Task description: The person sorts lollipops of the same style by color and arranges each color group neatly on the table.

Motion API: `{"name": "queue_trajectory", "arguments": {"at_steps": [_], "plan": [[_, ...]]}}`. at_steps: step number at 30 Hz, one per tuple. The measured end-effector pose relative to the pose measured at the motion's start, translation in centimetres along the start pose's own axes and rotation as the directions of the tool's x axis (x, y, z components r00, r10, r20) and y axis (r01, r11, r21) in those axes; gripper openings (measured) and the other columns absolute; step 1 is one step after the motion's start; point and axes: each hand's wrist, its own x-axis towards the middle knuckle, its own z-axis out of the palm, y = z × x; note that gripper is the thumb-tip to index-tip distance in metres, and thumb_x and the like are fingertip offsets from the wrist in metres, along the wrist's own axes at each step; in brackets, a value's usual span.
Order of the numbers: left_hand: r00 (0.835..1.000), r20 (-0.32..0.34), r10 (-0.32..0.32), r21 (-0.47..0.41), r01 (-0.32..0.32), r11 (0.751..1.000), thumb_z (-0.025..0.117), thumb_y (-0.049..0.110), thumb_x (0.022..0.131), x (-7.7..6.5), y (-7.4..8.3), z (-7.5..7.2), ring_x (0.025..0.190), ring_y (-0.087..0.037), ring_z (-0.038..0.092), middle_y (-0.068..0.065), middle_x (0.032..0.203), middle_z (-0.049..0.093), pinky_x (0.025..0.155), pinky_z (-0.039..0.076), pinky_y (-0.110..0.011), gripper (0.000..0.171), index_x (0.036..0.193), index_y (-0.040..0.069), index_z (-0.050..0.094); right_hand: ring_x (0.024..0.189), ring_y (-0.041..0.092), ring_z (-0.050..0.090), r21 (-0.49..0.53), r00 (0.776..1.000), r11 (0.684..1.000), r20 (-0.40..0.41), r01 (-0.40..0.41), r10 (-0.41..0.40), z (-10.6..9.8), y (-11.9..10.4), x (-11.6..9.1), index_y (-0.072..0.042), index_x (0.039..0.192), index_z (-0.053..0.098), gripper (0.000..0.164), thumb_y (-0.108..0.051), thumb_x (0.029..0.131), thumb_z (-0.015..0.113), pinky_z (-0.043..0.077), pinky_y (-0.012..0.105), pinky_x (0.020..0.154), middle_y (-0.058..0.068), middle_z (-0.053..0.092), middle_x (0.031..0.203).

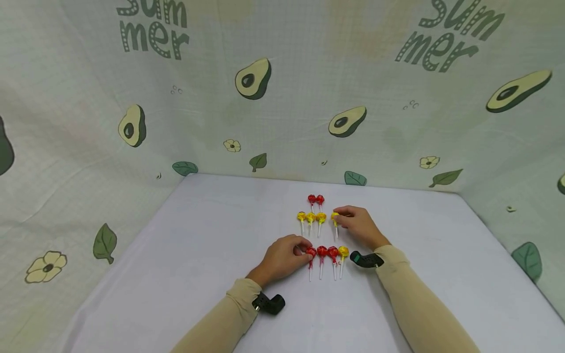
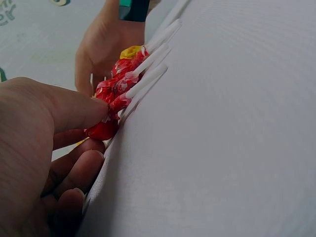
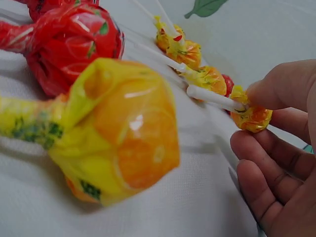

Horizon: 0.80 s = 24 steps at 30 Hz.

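With thumb and fingers, my left hand point(image 1: 282, 259) pinches the wrapped head of a red lollipop point(image 2: 102, 130) at the left end of the front row. Beside it lie two more red lollipops point(image 1: 321, 252) and a yellow one point(image 1: 343, 252), sticks toward me. Farther back, my right hand point(image 1: 361, 228) grips a yellow lollipop point(image 3: 252, 118) by its head, its white stick pointing toward me. Left of that hand, across a small gap, are three yellow lollipops point(image 1: 311, 218) side by side. Behind these lie two red lollipops point(image 1: 320, 199), their sticks partly overlapped by the yellow heads.
A white cloth covers the table point(image 1: 198, 235). Behind and at the sides hangs a pale curtain point(image 1: 291, 117) printed with avocados, leaves and flowers. Black camera mounts point(image 1: 270, 304) are strapped to both wrists; the right one sits close beside the front row's yellow lollipop.
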Motion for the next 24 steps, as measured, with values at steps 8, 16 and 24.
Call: {"name": "queue_trajectory", "arguments": {"at_steps": [8, 16, 24], "plan": [[1.0, -0.013, 0.009, 0.013, -0.009, 1.0, 0.069, 0.035, 0.082, 0.0, -0.1, 0.0, 0.07, 0.002, 0.05, 0.016, 0.085, 0.057, 0.059, 0.041, -0.021, 0.02, 0.1, 0.028, 0.067, 0.099, 0.023, 0.053, -0.037, 1.0, 0.999, 0.007, -0.002, 0.003, 0.2, -0.6, 0.2, -0.016, 0.116, 0.063, 0.03, -0.031, 0.09, 0.058, 0.046, 0.037, 0.084, 0.003, 0.059, 0.114], [1.0, -0.011, 0.007, 0.014, -0.007, 1.0, 0.069, 0.036, 0.082, 0.0, -0.3, 0.1, 0.07, 0.002, 0.05, 0.017, 0.084, 0.056, 0.058, 0.041, -0.021, 0.02, 0.101, 0.029, 0.066, 0.105, 0.024, 0.05, -0.087, 1.0, 0.996, 0.004, -0.024, 0.025, 0.9, -1.2, 0.6, -0.015, 0.115, 0.063, 0.029, -0.028, 0.09, 0.058, 0.041, 0.042, 0.091, 0.005, 0.059, 0.116], [1.0, -0.016, 0.026, 0.016, -0.025, 1.0, 0.068, 0.036, 0.082, 0.0, -0.2, 0.0, 0.07, 0.002, 0.05, 0.016, 0.087, 0.057, 0.059, 0.041, -0.021, 0.022, 0.102, 0.027, 0.066, 0.11, 0.025, 0.049, -0.127, 1.0, 0.992, -0.019, -0.003, 0.0, 1.2, -1.0, 0.8, -0.016, 0.115, 0.063, 0.029, -0.029, 0.09, 0.059, 0.037, 0.045, 0.096, 0.005, 0.059, 0.116]]}}
